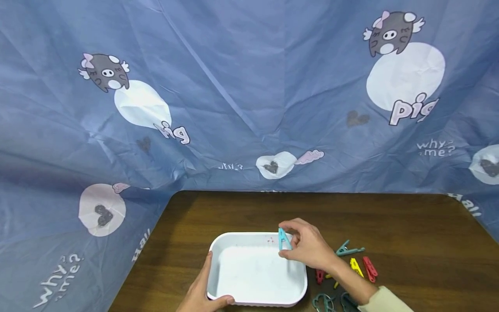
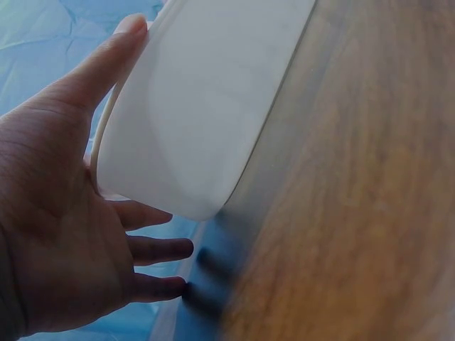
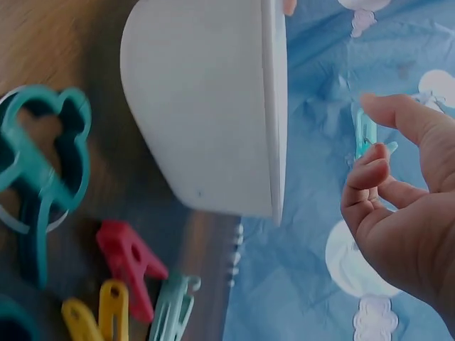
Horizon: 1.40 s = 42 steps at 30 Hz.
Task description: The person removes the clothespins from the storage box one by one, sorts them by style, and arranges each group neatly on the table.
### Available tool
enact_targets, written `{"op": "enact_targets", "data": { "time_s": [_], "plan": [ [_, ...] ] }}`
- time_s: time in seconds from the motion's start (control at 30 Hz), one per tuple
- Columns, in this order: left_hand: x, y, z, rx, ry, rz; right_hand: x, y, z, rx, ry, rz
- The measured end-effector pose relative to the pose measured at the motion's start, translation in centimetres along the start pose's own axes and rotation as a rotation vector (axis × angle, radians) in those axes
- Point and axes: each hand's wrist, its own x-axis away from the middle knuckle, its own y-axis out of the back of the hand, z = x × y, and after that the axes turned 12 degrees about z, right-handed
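Note:
A white rectangular tray rests on the wooden table. My left hand touches its near left corner, thumb and fingers spread along the outside. In the left wrist view, the left hand has straight fingers, and its thumb reaches the rim. Over the tray's far right corner, my right hand pinches a light blue clothespin between thumb and fingers. The right wrist view shows that clothespin partly covered by the fingertips.
Right of the tray lie a teal clothespin, a red clothespin, a yellow clothespin and another red one. Nearer stands a dark green clip with a shaped outline. A blue printed cloth hangs behind the table.

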Motion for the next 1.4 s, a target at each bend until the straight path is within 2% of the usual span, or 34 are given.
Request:
{"op": "enact_targets", "data": {
  "time_s": [0.17, 0.4, 0.67, 0.93, 1.0, 1.13, 1.23, 1.4],
  "plan": [
    [0.0, 0.1, 0.0, 0.011, -0.011, 0.009, 1.2, 1.4, -0.6, -0.015, -0.028, -0.028],
    [-0.2, 0.1, 0.1, 0.017, -0.026, 0.008, 3.0, 3.6, -1.6, 0.036, -0.036, -0.101],
    [-0.1, 0.0, 0.2, -0.021, -0.067, -0.034, 5.0, 5.7, -2.9, 0.072, -0.073, -0.167],
    [-0.2, 0.1, 0.1, 0.021, -0.01, 0.02, 6.7, 7.4, -4.3, 0.097, -0.111, -0.211],
    [-0.2, 0.0, 0.2, 0.009, -0.026, 0.012, 7.2, 7.9, -4.7, 0.093, -0.116, -0.209],
    [-0.2, 0.0, 0.2, 0.02, -0.002, 0.017, 8.3, 8.9, -5.6, 0.087, -0.142, -0.214],
    [-0.2, 0.0, 0.1, 0.033, 0.027, 0.033, 9.2, 9.7, -6.2, 0.109, -0.17, -0.234],
    [-0.2, 0.1, -0.1, 0.034, 0.04, 0.04, 10.6, 10.9, -7.5, 0.142, -0.254, -0.242]
  ]
}}
